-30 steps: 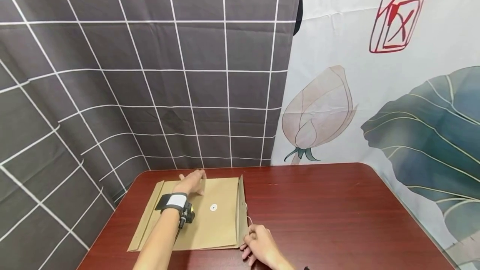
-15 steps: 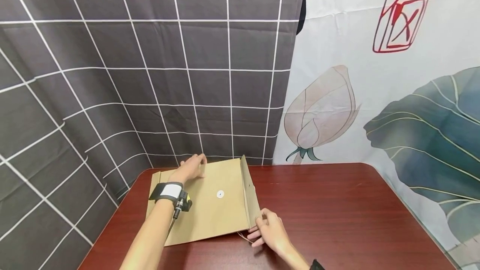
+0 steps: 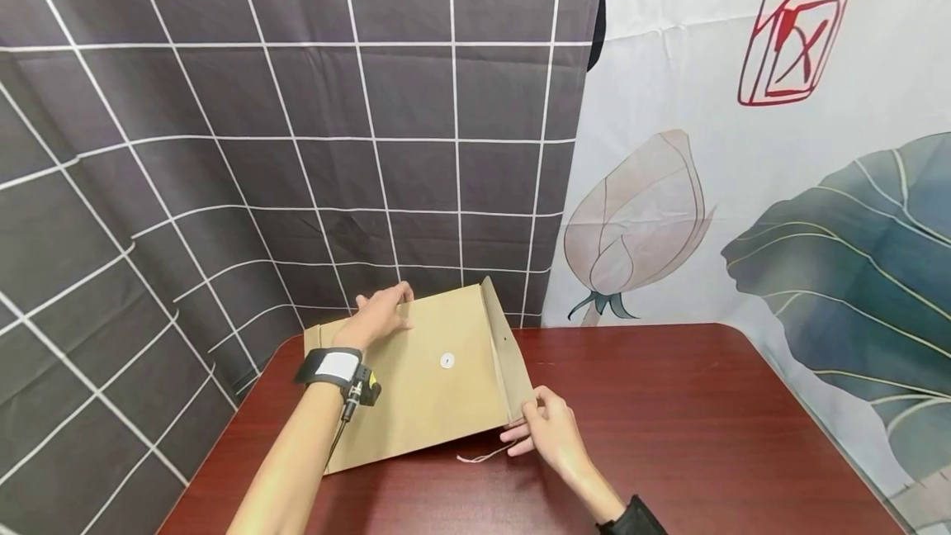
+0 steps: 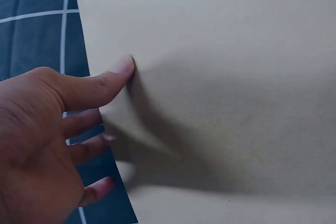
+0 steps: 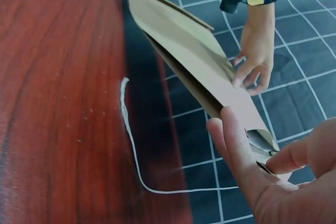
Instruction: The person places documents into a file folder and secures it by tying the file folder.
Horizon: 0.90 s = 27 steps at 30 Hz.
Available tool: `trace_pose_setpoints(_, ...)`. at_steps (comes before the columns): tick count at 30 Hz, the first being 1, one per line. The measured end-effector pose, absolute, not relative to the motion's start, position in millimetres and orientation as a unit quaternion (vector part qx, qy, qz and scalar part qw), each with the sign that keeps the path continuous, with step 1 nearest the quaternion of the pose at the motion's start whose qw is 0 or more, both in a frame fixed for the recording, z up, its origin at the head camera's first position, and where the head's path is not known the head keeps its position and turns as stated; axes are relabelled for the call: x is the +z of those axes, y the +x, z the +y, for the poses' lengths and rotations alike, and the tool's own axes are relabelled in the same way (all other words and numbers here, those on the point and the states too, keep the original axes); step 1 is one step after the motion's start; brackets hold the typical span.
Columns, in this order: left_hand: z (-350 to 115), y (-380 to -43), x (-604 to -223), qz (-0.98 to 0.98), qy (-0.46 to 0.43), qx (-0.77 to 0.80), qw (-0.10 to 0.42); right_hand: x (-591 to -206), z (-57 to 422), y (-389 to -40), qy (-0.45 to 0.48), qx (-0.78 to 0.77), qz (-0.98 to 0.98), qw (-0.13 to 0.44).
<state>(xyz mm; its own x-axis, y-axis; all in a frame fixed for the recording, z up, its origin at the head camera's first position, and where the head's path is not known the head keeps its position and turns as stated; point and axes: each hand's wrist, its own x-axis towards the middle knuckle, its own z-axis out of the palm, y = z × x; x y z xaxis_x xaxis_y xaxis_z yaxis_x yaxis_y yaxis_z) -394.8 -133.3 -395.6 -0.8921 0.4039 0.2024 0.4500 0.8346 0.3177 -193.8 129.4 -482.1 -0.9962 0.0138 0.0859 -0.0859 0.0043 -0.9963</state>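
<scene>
A tan kraft paper envelope (image 3: 416,390) is tilted up off the table, its white round button (image 3: 447,361) facing me. At its far edge my left hand (image 3: 375,316) grips the paper. The left wrist view shows the thumb (image 4: 113,80) on the front face and the other fingers behind the edge. My right hand (image 3: 553,432) pinches the near corner of the flap (image 3: 508,353), which stands folded out on the right side. A thin white string (image 5: 131,140) hangs below that hand. In the right wrist view, the envelope's side opening shows as a dark gap.
The reddish-brown wooden table (image 3: 669,419) extends to the right of the envelope. Behind it hang a grey curtain with white grid lines (image 3: 401,172) and a white cloth with a lotus print (image 3: 639,221). A wrist strap with a camera (image 3: 342,370) sits on my left wrist.
The envelope, flat on the table a second ago, has been raised and tilted with both hands. My right hand has moved up and to the right with the flap corner, and the string now dangles.
</scene>
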Motion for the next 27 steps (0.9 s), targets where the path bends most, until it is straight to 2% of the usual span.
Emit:
trace_pose_setpoints(7, -128, -397, -381, -0.952, -0.230, -0.180, 0.089, -471, 135, -197, 0.012, 0.704, -0.708, 0.056)
trace_pose_setpoints(13, -123, -394, -367, -0.949, -0.228, -0.195, 0.098, -469, 147, -207, -0.001, 0.686, -0.721, 0.101)
trace_pose_setpoints(27, -119, -386, -335, -0.937, -0.242, -0.202, 0.148, -434, 168, -220, -0.013, 0.641, -0.747, 0.176)
